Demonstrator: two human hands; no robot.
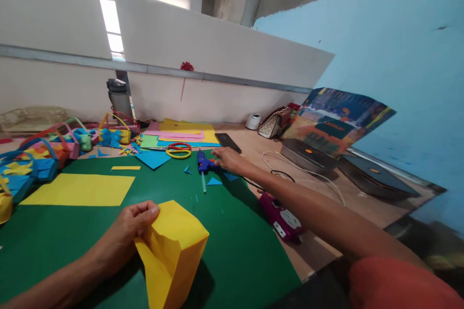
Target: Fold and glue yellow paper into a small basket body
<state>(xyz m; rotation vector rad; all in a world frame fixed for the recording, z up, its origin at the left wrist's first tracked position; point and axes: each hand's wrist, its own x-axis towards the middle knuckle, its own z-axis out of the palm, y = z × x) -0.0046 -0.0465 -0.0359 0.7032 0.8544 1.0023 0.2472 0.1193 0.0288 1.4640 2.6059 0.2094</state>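
Observation:
My left hand (136,224) pinches the upper edge of a folded yellow paper box (188,251), which is tilted above the green mat (239,236). One end of the box gapes, with loose flaps. Farther off, my right hand (229,160) is stretched out to a blue hot glue gun (205,163), its fingers closed at the handle. A pale glue stick (203,182) pokes out of the gun's back. Small blue paper scraps (214,181) lie near it. Part of the handle is hidden by my fingers.
A yellow sheet (81,189) and several small paper baskets (43,164) lie at left. Scissors (170,147), a yellow tape ring (178,153), stacked paper (188,130) and a phone (228,142) sit behind. A purple power strip (281,217) and cables are at right.

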